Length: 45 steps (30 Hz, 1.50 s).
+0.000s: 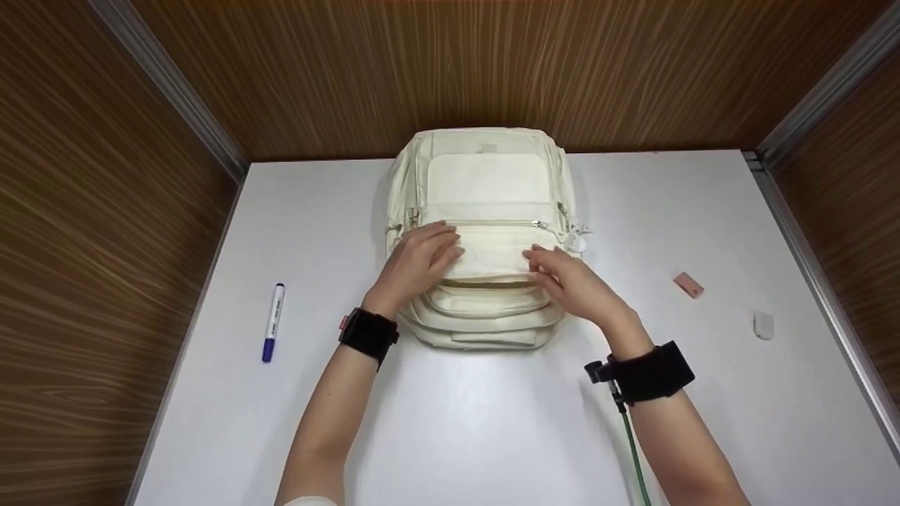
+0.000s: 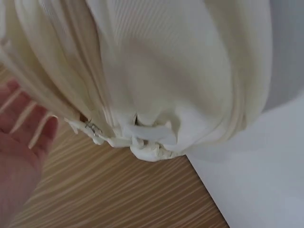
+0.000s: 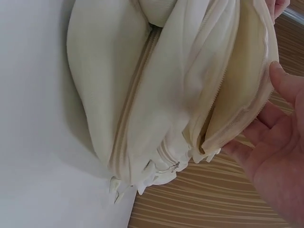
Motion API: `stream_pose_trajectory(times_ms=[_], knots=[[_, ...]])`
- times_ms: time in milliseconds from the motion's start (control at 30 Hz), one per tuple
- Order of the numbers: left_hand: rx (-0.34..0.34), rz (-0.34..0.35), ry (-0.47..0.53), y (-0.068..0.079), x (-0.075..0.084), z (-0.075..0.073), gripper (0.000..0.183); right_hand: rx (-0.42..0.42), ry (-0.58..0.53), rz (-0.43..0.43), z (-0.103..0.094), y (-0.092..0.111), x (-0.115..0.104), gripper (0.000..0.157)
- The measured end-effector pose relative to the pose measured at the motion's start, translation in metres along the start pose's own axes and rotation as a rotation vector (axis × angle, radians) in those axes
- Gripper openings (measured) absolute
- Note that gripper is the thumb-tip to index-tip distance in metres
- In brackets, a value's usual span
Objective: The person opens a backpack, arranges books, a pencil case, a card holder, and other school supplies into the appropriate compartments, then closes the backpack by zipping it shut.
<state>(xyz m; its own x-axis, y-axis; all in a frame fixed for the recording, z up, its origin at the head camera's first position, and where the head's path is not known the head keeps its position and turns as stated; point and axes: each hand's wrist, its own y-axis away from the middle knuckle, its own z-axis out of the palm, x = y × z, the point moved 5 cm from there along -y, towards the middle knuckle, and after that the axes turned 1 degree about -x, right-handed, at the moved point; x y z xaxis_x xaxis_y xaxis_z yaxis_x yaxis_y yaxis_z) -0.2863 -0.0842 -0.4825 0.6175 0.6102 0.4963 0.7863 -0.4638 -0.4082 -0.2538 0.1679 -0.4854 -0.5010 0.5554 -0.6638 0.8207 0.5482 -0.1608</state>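
Note:
A cream backpack [image 1: 489, 179] lies on the white table, its top toward the viewer's near side hard to tell. Its front pocket [image 3: 237, 80] gapes along an unzipped edge, with the pale lining showing. My right hand [image 1: 573, 281] pinches that edge, thumb on the inner side and fingers behind the outer panel. Over the left part of the front panel is my left hand [image 1: 422, 260], its fingers loosely bent; the left wrist view shows that hand [image 2: 21, 142] beside the fabric, gripping nothing. Another zipper with a metal pull [image 1: 539, 224] crosses the bag above both hands.
A white marker with a blue cap [image 1: 273, 323] lies at the left. To the right are a small pink block [image 1: 688, 284] and a small white object [image 1: 763, 325]. Wood-grain panels [image 1: 450, 70] border the table [image 1: 478, 436]. A green cable [image 1: 636, 457] trails from the right wristband.

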Motion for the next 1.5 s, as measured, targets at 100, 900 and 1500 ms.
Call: stream_pose_trajectory(times_ms=[100,900,1500], knots=[[-0.071,0.060,0.006,0.008,0.008,0.008,0.050,-0.010,0.006,0.015,-0.007,0.002,-0.004,0.006],[0.263,0.039,-0.102,-0.016,0.006,-0.012,0.012,0.141,-0.043,0.014,-0.077,-0.026,-0.018,0.018],[0.152,-0.274,-0.074,-0.056,-0.024,-0.020,0.037,0.266,0.141,0.314,-0.079,0.025,0.047,0.053]])
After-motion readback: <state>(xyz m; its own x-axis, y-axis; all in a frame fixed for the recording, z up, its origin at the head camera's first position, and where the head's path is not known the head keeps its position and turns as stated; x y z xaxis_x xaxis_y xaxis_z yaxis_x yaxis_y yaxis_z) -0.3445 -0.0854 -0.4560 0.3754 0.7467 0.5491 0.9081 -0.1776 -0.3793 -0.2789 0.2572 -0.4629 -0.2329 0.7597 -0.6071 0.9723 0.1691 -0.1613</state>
